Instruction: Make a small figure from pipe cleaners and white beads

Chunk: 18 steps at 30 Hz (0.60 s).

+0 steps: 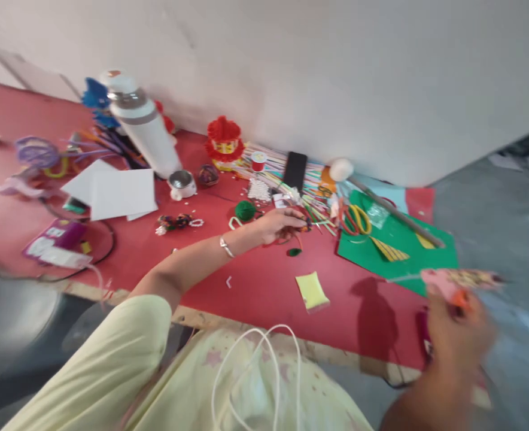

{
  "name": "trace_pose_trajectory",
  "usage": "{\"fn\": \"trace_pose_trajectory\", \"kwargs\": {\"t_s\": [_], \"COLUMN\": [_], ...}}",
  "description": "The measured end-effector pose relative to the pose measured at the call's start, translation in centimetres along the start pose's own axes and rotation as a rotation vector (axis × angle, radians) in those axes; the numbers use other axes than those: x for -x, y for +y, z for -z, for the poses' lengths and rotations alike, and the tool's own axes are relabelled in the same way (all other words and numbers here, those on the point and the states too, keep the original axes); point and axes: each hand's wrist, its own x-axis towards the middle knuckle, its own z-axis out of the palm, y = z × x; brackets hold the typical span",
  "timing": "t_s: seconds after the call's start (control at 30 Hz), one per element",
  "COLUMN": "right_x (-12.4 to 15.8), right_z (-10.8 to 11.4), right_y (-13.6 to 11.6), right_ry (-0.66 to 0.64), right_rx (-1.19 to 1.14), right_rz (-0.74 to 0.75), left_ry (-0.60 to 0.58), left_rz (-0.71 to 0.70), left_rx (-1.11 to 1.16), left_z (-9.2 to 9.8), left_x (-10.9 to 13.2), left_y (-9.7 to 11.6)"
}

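Beyond the yellow packet [312, 291], the left hand [280, 227] pinches a dark bundle [307, 224]; right of the packet, the right hand's [464, 332] fingers grip a glue gun [450, 278] that, swung low, could snag the green sheet [358, 252].

The left arm [197, 263] stretches from a pale yellow sleeve [98, 359] at the lower left of the frame towards the centre; its wrist [245, 236] lies nearly in line with the forearm; the left hand [281, 226] is just right of centre, pointing right, thumb and fingers closed in a pinch; the right forearm [435, 389] rises from the bottom edge at the lower right, blurred; the right hand [459, 326] is above it, fingers curled in a grip, too blurred to tell each finger apart; the hands are well apart, the right one lower in the frame.
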Motion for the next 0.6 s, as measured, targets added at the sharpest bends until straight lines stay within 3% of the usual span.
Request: {"fn": "trace_pose_trajectory", "kwargs": {"t_s": [0.03, 0.17, 0.27, 0.33, 0.47, 0.6], "right_x": [0.0, -0.4, -0.5, -0.4, 0.1, 0.4], "right_z": [-0.2, 0.5, 1.9, 2.1, -0.9, -5.1], "right_y": [-0.6, -2.2, -2.1, -1.8, -1.2, -0.5], "right_ry": [0.001, -0.001, 0.093, 0.063, -0.169, -0.294], "right_rx": [-0.022, -0.194, -0.092, 0.009, 0.000, -0.052], "right_rz": [-0.069, -0.109, -0.061, 0.016, 0.147, 0.114], "left_ry": [0.013, 0.058, 0.055, 0.051, 0.045, 0.042], "left_rz": [-0.014, -0.086, -0.058, -0.042, -0.030, -0.014], "left_rx": [-0.001, -0.004, -0.028, -0.039, -0.045, -0.048], "left_z": [-0.1, -0.5, -0.7, -0.8, -1.1, -1.0], "left_x": [0.1, 0.2, 0.0, 0.0, 0.1, 0.0], "left_y": [0.3, 0.9, 0.7, 0.4, -0.1, -0.4]}}
